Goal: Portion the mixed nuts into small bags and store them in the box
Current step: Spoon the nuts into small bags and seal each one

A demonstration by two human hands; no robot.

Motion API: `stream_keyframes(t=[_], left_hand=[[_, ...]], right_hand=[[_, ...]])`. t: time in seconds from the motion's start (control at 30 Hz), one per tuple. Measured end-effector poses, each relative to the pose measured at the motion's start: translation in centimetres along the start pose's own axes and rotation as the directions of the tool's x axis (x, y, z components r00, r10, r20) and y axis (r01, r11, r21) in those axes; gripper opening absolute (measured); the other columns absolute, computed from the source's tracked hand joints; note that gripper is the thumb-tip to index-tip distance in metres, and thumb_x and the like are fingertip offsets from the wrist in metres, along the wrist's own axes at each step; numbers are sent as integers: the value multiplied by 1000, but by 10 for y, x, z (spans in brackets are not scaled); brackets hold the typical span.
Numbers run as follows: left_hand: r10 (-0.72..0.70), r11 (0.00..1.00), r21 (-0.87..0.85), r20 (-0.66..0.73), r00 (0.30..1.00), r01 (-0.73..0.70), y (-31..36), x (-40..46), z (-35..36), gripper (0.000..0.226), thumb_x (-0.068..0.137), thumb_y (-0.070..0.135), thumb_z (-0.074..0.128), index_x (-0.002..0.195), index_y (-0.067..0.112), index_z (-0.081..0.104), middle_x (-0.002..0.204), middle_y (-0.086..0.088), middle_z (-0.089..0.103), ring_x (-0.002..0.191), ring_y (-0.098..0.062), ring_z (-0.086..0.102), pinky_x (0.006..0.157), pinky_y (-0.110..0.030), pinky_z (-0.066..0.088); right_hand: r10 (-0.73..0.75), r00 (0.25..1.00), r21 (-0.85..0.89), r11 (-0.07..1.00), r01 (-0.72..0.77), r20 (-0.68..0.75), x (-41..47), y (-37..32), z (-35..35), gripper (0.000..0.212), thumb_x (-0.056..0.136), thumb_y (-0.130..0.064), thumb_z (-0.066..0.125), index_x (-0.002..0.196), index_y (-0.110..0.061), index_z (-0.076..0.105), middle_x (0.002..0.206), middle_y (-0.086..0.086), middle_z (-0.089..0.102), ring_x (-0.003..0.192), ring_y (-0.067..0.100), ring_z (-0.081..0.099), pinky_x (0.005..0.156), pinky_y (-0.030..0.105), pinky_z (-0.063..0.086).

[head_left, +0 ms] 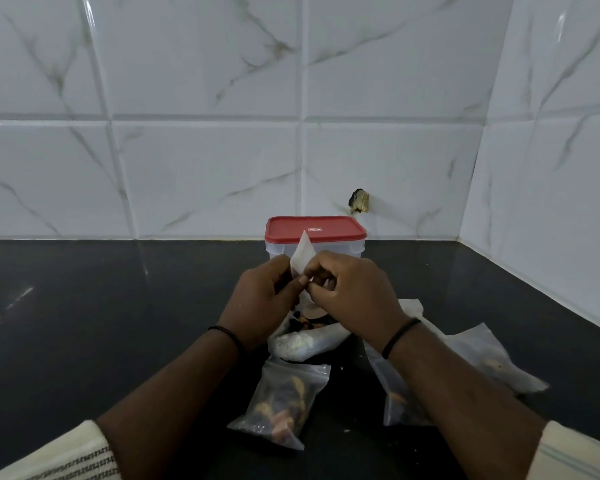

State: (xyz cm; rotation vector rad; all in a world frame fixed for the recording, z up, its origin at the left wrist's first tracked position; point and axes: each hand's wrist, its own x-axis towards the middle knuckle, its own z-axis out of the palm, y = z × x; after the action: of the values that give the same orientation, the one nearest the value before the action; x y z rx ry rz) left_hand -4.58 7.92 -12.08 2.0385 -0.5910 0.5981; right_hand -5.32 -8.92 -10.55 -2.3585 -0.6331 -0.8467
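Note:
Both hands are raised above the dark counter, in front of a clear box with a red lid (315, 229). Between them stands a small clear bag (303, 255), one corner pointing up. My left hand (262, 299) pinches its left edge, and my right hand (354, 292) pinches the right edge with curled fingers. Below the hands lies the open large bag of mixed nuts (309, 336). A filled small bag (279, 403) lies near the front centre. Another filled small bag (400, 400) is partly hidden under my right forearm.
A further clear bag (492, 358) lies to the right on the black counter (84, 323). White marble-look tiled walls close the back and the right side. A chipped hole (359, 201) shows in the back wall above the box.

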Motion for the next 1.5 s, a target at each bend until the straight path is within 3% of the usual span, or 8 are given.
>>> stream_keyframes(t=[0.2,0.37,0.57,0.87,1.03,1.2,1.33,1.5], left_hand=[[22,995,102,-61,998,-16,3,0,3,27,91,19,64,69,10,51,62,-6,61,51,-13,51,51,-24,42],[6,997,82,-51,999,-2,6,-3,6,27,92,20,62,69,10,52,60,-7,60,57,-26,60,55,-43,49],[-41,907,406,-178,983,111,12,-1,0,32,81,25,63,58,23,40,50,3,45,46,-14,40,47,-28,32],[-66,830,538,-169,983,148,22,-1,2,32,81,34,59,59,22,38,52,3,46,48,-13,42,47,-25,28],[-34,827,551,-154,988,114,20,0,3,28,84,45,58,69,24,49,57,5,53,53,-13,51,50,-27,40],[187,900,416,-97,978,-131,14,0,-1,52,75,61,61,114,29,53,101,15,58,89,-4,54,74,-25,41],[252,830,518,-15,968,-208,12,1,-2,84,67,43,68,143,35,33,149,9,37,134,-15,37,105,-31,26],[306,794,551,2,952,-257,8,5,-4,70,69,51,60,133,27,50,139,4,50,127,-18,47,105,-31,28]], right_hand=[[39,997,-48,998,-42,-68,1,1,-1,6,86,-25,64,92,-28,62,81,-11,65,67,3,55,61,21,48],[-19,999,-100,995,23,40,0,-4,-2,10,89,-27,62,99,-27,60,85,-8,66,75,10,61,66,33,55],[5,987,-245,969,-45,-162,1,-3,0,6,88,-18,62,86,-23,58,70,-8,61,58,11,53,49,25,42],[48,989,-315,945,-91,-141,1,-8,-3,7,92,-27,60,99,-24,57,81,-7,65,71,14,63,60,29,51],[103,974,-360,917,-171,-200,1,-7,-1,4,93,-20,57,89,-21,55,68,-8,54,56,13,49,45,21,27],[209,951,-201,946,-256,-229,1,1,-11,9,94,-27,57,90,-20,59,75,-4,65,66,17,59,56,29,45],[355,924,182,927,-328,-141,4,1,-8,9,86,-24,71,82,-18,66,72,-6,69,66,10,67,65,32,58],[331,942,399,857,-326,59,4,-5,-7,8,85,-20,74,82,-17,68,75,-4,70,65,8,68,60,20,55]])
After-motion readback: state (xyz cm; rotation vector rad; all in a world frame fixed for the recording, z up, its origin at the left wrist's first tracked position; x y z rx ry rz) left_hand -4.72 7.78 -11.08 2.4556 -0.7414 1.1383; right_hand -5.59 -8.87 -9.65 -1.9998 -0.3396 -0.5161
